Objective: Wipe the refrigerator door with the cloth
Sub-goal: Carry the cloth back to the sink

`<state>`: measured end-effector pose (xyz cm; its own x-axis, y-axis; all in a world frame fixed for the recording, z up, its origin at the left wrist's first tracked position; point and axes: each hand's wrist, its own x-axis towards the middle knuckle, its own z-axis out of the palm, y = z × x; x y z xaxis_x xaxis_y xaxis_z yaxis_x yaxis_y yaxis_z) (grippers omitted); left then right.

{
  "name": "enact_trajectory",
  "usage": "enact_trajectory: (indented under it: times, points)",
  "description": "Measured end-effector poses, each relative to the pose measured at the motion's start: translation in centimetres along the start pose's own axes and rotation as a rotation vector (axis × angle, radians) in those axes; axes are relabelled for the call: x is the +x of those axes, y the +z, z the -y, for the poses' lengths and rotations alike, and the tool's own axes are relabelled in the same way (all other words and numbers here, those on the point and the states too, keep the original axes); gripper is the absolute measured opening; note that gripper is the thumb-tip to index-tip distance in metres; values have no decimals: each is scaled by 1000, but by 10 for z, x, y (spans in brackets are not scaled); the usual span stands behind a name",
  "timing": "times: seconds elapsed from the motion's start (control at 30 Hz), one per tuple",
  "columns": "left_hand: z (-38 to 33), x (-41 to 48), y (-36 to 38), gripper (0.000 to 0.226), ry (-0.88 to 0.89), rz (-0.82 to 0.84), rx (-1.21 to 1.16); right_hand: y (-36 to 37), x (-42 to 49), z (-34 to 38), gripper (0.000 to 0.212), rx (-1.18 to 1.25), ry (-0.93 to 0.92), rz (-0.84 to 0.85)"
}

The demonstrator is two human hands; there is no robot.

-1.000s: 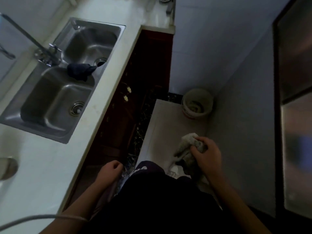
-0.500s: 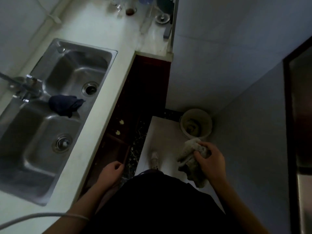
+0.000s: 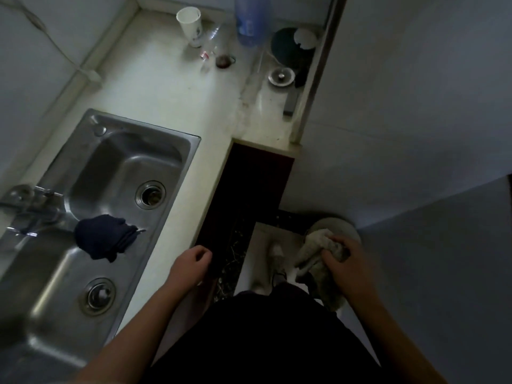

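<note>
A crumpled light grey cloth (image 3: 314, 254) hangs from my right hand (image 3: 347, 266), which grips its upper part low in the view, above the floor and a little bucket. My left hand (image 3: 191, 263) hangs beside the counter edge with its fingers loosely curled and nothing in it. The refrigerator shows only as a thin dark sliver (image 3: 509, 189) at the right border; its door surface is out of view.
A steel double sink (image 3: 116, 173) fills the left, with a dark blue rag (image 3: 102, 236) draped on its divider and a tap (image 3: 25, 200). A paper cup (image 3: 191, 23), a blue bottle (image 3: 250, 18) and a dark bowl (image 3: 288, 45) stand on the white counter (image 3: 171, 87). Grey walls close the right side.
The view has tilted up and left: more of the counter top shows and the refrigerator has slid almost out at the right. Both hands keep their poses; the right still holds the cloth.
</note>
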<state>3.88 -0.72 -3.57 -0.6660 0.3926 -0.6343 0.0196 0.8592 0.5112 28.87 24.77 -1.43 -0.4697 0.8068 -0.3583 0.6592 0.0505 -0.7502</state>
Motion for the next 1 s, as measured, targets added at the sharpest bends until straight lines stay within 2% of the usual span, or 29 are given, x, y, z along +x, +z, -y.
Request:
enact_trajectory:
  times: [0.27,0.37,0.5,0.7,0.87,1.0]
  points:
    - [-38,31,-30,23,-112,-179,-150,33,111,80,28,-15,-145,267]
    - [-58,43,-36,18,-137,-237,-170,43,150,122,31,-19,-266,325]
    - [-76,59,-49,20,-136,-286,-213,64,196,181,28,-35,-445,314]
    - [-94,81,-75,17,-156,-331,-268,94,243,272,29,-16,-607,304]
    - [-93,90,-83,18,-206,-344,-313,138,290,324,29,-35,-648,311]
    - [-81,97,-80,17,-267,-347,-354,185,320,339,27,-47,-663,314]
